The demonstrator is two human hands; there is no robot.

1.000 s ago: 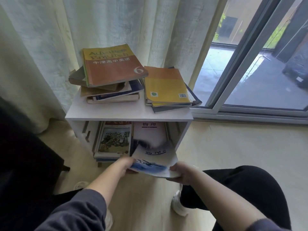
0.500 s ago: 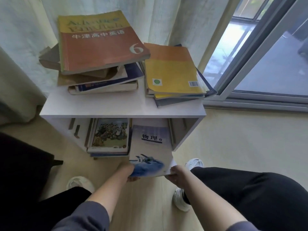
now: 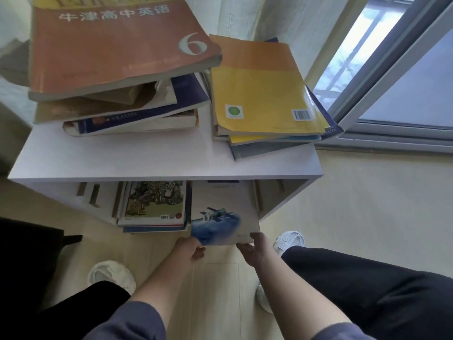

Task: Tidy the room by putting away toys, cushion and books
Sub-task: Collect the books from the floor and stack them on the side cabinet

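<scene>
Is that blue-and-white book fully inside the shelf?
Partly: the book reaches into the shelf, its blue end out, held by left hand and right hand.

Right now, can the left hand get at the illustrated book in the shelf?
Probably yes: the left hand is near the illustrated book, whose front edge lies uncovered, but it must first release the blue book.

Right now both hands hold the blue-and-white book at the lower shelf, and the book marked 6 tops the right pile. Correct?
No. The head view shows the book marked 6 topping the left pile, not the right. The left hand and right hand hold the blue-and-white book.
</scene>
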